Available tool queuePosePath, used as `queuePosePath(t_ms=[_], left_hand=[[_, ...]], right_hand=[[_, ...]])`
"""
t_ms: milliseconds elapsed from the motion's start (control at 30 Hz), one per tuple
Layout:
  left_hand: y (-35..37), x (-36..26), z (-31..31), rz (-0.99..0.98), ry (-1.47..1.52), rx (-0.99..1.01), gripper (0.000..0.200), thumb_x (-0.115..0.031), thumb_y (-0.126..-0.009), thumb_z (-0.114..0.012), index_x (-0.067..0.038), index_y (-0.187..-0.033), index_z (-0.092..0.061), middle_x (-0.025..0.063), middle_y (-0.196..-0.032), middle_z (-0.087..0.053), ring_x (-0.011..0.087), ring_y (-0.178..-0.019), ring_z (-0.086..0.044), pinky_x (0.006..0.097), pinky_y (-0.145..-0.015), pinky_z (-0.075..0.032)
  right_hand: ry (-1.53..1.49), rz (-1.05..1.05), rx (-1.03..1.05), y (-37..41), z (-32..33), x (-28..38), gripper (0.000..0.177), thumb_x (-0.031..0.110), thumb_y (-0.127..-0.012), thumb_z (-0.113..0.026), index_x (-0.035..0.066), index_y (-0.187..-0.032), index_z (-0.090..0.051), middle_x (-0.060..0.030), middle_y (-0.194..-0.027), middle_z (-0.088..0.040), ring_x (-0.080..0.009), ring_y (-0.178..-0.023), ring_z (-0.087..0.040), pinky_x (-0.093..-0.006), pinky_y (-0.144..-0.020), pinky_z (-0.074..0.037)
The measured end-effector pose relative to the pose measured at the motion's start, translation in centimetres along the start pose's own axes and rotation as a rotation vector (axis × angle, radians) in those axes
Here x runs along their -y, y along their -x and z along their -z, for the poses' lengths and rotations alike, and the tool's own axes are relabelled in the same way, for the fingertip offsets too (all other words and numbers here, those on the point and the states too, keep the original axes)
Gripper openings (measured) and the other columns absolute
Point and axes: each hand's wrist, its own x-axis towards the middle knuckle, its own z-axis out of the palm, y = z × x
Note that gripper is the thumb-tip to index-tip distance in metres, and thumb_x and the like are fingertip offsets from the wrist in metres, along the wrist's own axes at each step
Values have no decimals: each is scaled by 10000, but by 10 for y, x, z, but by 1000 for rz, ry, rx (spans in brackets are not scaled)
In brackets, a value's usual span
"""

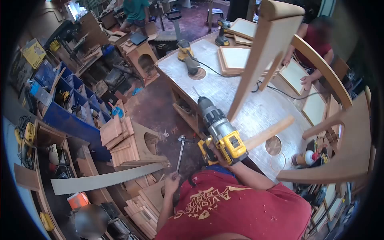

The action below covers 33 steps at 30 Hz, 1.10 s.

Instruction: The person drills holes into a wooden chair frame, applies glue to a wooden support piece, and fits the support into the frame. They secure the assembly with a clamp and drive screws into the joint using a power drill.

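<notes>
My right hand [219, 155] is closed round the grip of a yellow and black cordless drill [222, 130], whose bit points up and away from me over the workbench's near edge. Lower down, my left hand [172, 182] grips the end of a hammer [181, 154] with a metallic shaft; its head hangs above the floor. Just beyond the drill rises a pale wooden post [256, 60], part of a frame with curved pieces. A flat wooden bar [270, 132] crosses the workbench [216, 94] beside the drill.
A co-worker in red [320, 40] handles framed panels [292, 76] across the bench. A sander [187, 52] with a black cord and another drill [222, 34] stand there. Wooden boards [128, 148] and a blue shelf unit [76, 124] fill the left. Another person [135, 12] is farther back.
</notes>
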Motion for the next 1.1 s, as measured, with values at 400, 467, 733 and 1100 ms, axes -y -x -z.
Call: queuePosePath(t_ms=[400,467,733,1100], left_hand=[[-148,-133,1,-81,81,-153,417,-127,-881,-648,80,-1236,-579,240,-1186,-653,298,-1106,-649,368,-979,-487],[-182,-158,-1,-174,18,-145,418,-121,-907,-633,61,-1274,-550,213,-1221,-636,237,-1024,-653,336,-874,-523],[-381,-340,-28,-740,-232,-263,439,-122,-838,-672,21,-1237,-558,211,-1269,-528,385,-1209,-484,448,-1044,-377],[-516,-396,-91,-801,-643,-233,586,-256,-850,-632,27,-1329,-447,263,-1386,-392,446,-1361,-289,605,-1133,-182]], right_hand=[[-548,-183,-509,-181,-11,-52,143,188,-964,-620,54,-1010,-607,-72,-849,-617,-211,-752,-611,-373,-653,-494],[-193,-104,-539,-199,-6,-50,146,206,-975,-605,62,-996,-599,-56,-836,-604,-178,-728,-594,-355,-636,-491],[192,-71,-786,-316,25,-42,147,219,-957,-601,85,-897,-613,-54,-714,-578,-183,-638,-568,-352,-564,-433],[28,-228,-953,-483,47,-174,168,186,-909,-647,50,-1003,-614,-46,-885,-590,-171,-823,-561,-340,-751,-478]])
